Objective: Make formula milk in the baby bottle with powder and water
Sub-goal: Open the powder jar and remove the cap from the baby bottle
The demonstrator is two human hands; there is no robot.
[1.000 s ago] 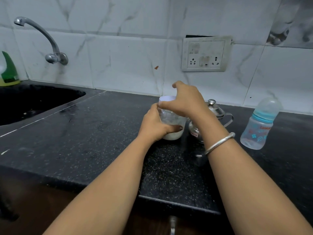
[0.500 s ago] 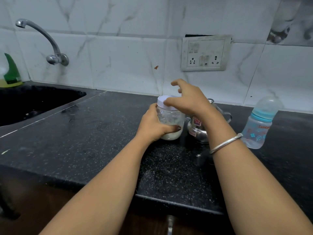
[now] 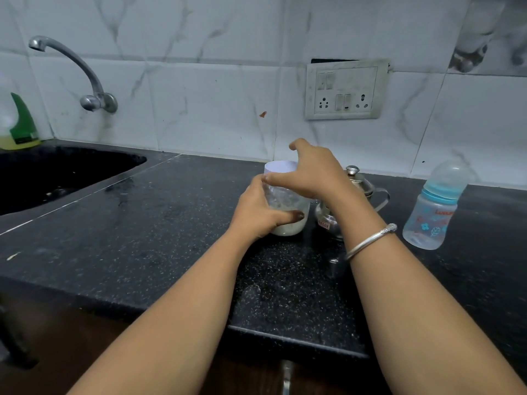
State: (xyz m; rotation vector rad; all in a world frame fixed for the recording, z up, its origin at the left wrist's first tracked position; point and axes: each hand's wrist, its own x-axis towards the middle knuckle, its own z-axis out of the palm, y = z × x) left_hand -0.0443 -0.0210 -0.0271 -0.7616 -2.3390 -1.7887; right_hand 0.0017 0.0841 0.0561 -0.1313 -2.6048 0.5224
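Her left hand [image 3: 258, 212] wraps the clear powder jar [image 3: 288, 209], thumb across its front; the right hand [image 3: 310, 172] claws over its white lid [image 3: 279, 167]. The capped baby bottle [image 3: 436, 206] (leaning slightly right) stands well apart on the counter [image 3: 142, 238], teat upward.

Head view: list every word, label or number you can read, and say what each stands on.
"ELLY": red sticker on the steel kettle; its first letter is hidden, so the word is partial.
"LUV...": red print on the baby bottle; the rest is cut off at the bottle's edge.
Green label on the bottle by the sink: too blurred to read.
Powder jar and switchboard: no text readable.
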